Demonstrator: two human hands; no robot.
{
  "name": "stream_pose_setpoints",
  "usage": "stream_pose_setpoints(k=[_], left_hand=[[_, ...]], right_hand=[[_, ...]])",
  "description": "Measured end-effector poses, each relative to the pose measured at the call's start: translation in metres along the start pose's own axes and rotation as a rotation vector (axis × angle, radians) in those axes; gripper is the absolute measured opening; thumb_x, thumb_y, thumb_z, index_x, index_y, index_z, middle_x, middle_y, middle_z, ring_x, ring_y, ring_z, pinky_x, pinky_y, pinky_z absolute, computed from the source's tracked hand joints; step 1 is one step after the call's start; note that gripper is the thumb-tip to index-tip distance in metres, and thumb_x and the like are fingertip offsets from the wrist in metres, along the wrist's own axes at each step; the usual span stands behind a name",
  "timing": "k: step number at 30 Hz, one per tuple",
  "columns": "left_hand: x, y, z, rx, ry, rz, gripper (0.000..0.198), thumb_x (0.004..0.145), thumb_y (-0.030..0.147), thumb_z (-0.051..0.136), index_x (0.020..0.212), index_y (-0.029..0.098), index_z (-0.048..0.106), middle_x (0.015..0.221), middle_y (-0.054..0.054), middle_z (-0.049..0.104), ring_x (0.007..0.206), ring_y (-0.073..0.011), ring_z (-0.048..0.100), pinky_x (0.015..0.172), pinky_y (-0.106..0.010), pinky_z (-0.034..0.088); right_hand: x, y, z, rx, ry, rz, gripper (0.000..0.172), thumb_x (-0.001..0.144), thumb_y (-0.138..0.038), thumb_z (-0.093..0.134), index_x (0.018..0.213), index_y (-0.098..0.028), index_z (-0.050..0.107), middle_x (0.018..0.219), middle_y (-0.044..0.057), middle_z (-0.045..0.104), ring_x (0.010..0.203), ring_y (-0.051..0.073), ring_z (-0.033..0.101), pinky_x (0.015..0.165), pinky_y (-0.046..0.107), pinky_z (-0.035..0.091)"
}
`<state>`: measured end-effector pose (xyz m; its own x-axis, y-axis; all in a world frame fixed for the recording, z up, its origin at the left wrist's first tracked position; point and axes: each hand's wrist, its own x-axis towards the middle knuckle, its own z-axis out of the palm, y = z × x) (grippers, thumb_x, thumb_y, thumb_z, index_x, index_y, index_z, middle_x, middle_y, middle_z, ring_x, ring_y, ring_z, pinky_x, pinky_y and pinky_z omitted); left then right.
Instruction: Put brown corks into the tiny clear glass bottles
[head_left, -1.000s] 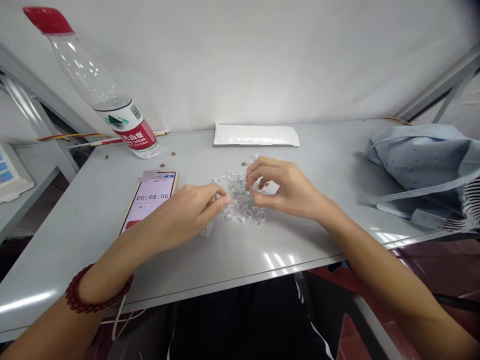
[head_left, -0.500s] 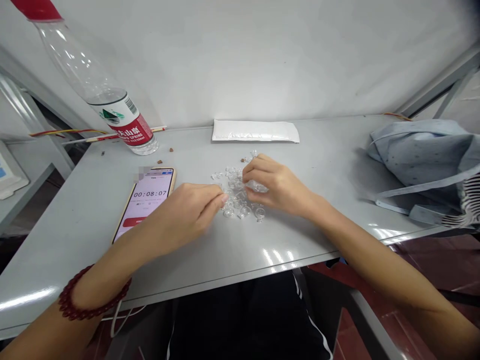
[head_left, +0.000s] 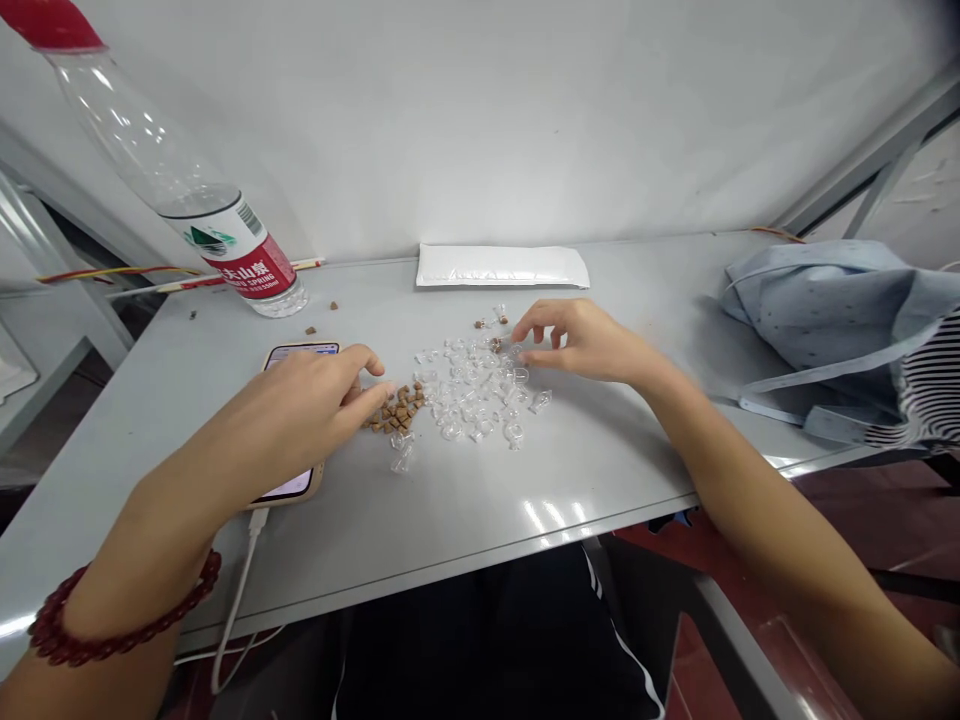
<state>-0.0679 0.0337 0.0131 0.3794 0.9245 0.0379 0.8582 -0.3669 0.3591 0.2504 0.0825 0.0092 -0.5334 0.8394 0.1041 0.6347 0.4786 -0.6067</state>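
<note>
A scatter of small clear plastic pieces lies in the middle of the grey table. Beside it on the left sits a little heap of brown pellets. My left hand rests over a phone, fingers curled, fingertips touching the edge of the brown heap. My right hand hovers at the far right side of the clear pieces, thumb and forefinger pinched on one small clear piece. A red bead bracelet is on my left wrist.
A tilted water bottle with a red label stands at the back left. A white padded envelope lies along the wall. A blue cloth bag fills the right end. A white cable hangs off the front edge.
My left hand drew back to the left onto the phone, uncovering the brown pellets. My right hand shifted right and farther back along the clear pieces.
</note>
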Motion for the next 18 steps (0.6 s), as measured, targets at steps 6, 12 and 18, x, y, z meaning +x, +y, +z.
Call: stream_pose_setpoints(k=[6, 12, 18], left_hand=[[0.0, 0.011, -0.003, 0.13, -0.054, -0.095, 0.026, 0.097, 0.046, 0.043, 0.098, 0.028, 0.062, 0.062, 0.001, 0.066, 0.066, -0.0244, 0.061, 0.059, -0.033, 0.037], [0.002, 0.034, 0.002, -0.031, -0.022, -0.028, 0.03, 0.099, 0.048, 0.043, 0.106, 0.026, 0.062, 0.059, 0.004, 0.062, 0.059, -0.019, 0.057, 0.058, -0.03, 0.038], [0.001, 0.053, 0.009, -0.169, -0.023, 0.15, 0.032, 0.098, 0.048, 0.049, 0.094, 0.021, 0.065, 0.055, 0.006, 0.057, 0.051, -0.0129, 0.05, 0.052, -0.026, 0.036]], right_hand=[[0.003, 0.003, 0.007, -0.08, -0.063, 0.012, 0.024, 0.08, -0.012, 0.059, 0.097, -0.017, 0.075, 0.095, 0.007, 0.066, 0.076, 0.015, 0.059, 0.071, 0.032, 0.047], [-0.002, -0.02, 0.016, 0.561, 0.149, 0.007, 0.016, 0.081, -0.025, 0.073, 0.091, -0.017, 0.065, 0.085, 0.004, 0.07, 0.081, 0.018, 0.067, 0.076, 0.036, 0.055], [-0.005, -0.041, 0.038, 0.842, -0.104, -0.002, 0.021, 0.079, -0.024, 0.078, 0.093, -0.016, 0.064, 0.079, 0.001, 0.07, 0.076, 0.014, 0.068, 0.068, 0.029, 0.055]])
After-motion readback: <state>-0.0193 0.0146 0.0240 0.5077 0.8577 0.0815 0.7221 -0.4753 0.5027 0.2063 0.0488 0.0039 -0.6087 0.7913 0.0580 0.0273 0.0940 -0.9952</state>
